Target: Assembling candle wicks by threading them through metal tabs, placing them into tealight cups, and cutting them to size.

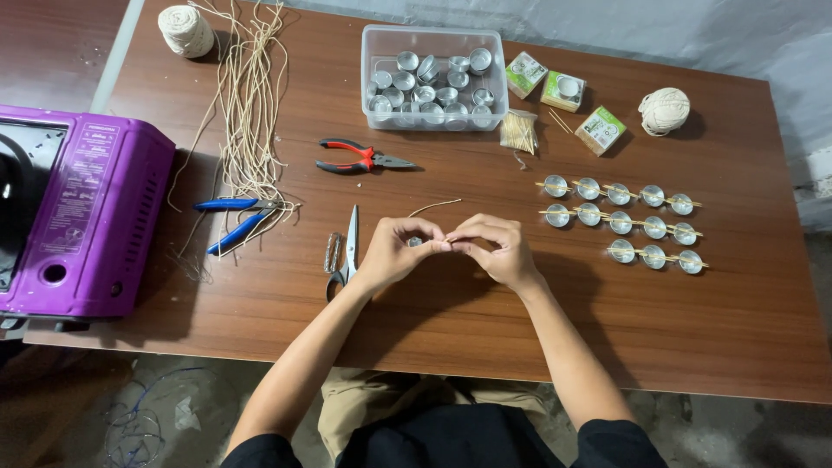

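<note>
A brown wood-grain table (485, 321) is seen from above, set against a pale wall, w/ bare floor below its near edge.

At centre, a short length of pale wick string (433, 206) is pinched between both hands, fingertips pressed together just above the tabletop. One end is seen curving up and away toward the far side; a small metal piece (415, 242), prob. a wick tab, is glimpsed under the left fingers. The left hand (394, 251) is closed in a pinch on the string and the right hand (496, 247) is curled against it in the same way; such a close grip seems suited to fine work, though exactly what is being done is too small to tell.

Tools are laid near the left hand: scissors (345, 251) just beside it, blue-handled pliers (234, 221) further left, red-handled pliers (355, 158) beyond. A bundle of cut strings (247, 95) and a ball of twine (185, 31) are found at the far left, next to a purple portable stove (82, 217).

To the right, small metal cups (620, 221) are lined up in three rows, each row bridged by thin sticks, likely so wicks are kept upright. Behind, a clear plastic tub (433, 76) of empty cups, a packet of sticks (520, 132), three small green boxes (563, 91) and a second twine ball (664, 110) are grouped.
</note>
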